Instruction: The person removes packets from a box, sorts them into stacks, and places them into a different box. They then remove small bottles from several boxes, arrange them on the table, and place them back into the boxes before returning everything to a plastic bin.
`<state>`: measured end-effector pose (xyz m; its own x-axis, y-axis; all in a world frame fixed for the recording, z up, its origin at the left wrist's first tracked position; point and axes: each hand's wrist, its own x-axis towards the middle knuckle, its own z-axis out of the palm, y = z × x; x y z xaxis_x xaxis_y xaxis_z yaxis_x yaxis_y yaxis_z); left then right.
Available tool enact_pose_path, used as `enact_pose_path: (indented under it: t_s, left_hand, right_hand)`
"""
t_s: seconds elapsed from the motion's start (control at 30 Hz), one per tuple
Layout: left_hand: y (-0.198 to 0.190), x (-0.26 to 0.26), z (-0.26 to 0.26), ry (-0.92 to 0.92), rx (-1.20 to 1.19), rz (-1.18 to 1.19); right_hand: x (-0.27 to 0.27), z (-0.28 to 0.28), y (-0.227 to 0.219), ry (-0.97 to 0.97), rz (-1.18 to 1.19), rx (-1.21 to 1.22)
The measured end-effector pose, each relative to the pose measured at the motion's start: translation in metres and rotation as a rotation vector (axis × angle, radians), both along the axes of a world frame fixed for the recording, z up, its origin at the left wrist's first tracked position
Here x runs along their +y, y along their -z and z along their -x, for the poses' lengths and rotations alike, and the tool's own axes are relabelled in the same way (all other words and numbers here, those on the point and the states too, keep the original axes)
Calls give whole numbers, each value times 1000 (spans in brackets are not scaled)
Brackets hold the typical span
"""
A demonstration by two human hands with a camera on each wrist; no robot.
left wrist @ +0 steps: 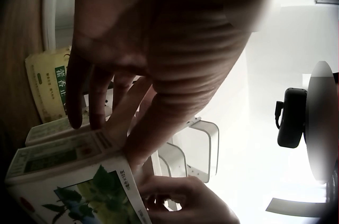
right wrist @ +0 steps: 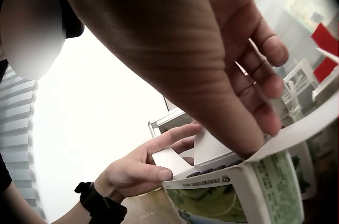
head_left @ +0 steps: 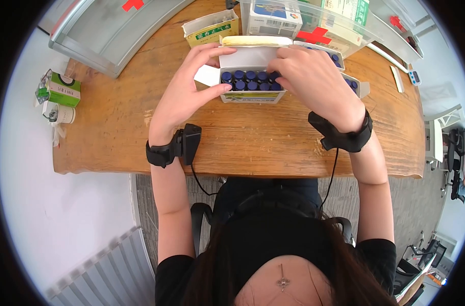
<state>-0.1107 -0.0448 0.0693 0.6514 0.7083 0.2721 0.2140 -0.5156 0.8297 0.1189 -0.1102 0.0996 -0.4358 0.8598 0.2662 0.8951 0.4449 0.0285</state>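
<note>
A white carton (head_left: 253, 97) with a green picture on its front stands open near the table's far side. Rows of vials with dark blue caps (head_left: 250, 76) fill it. Its white lid flap (head_left: 248, 57) stands up at the back. My left hand (head_left: 184, 97) holds the carton's left end, thumb at the front corner and fingers behind by the lid. Over the right end is my right hand (head_left: 316, 76), fingers bent; in the right wrist view its thumb dips inside the rim beside the side flap (right wrist: 302, 131). I cannot tell whether it pinches anything.
Behind stand a yellow carton (head_left: 212, 31) and a clear bin (head_left: 339, 25) with a red cross, holding boxes. More blue-capped vials (head_left: 335, 58) sit in cartons to the right. A glass-sided case (head_left: 105, 38) and a green box (head_left: 64, 89) are at left; a thermometer (head_left: 414, 77) lies far right.
</note>
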Motion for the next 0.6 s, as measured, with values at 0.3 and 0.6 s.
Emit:
enact_pose_path:
  t_s: [0.3,0.6]
  left_hand:
    - [2,1,-1,-12,5,-4]
    - [1,1,-2,-40,11,-6]
  right_hand:
    - [2,-13,2,-85,-38,200]
    - [-5,-51,-11,-54,167,770]
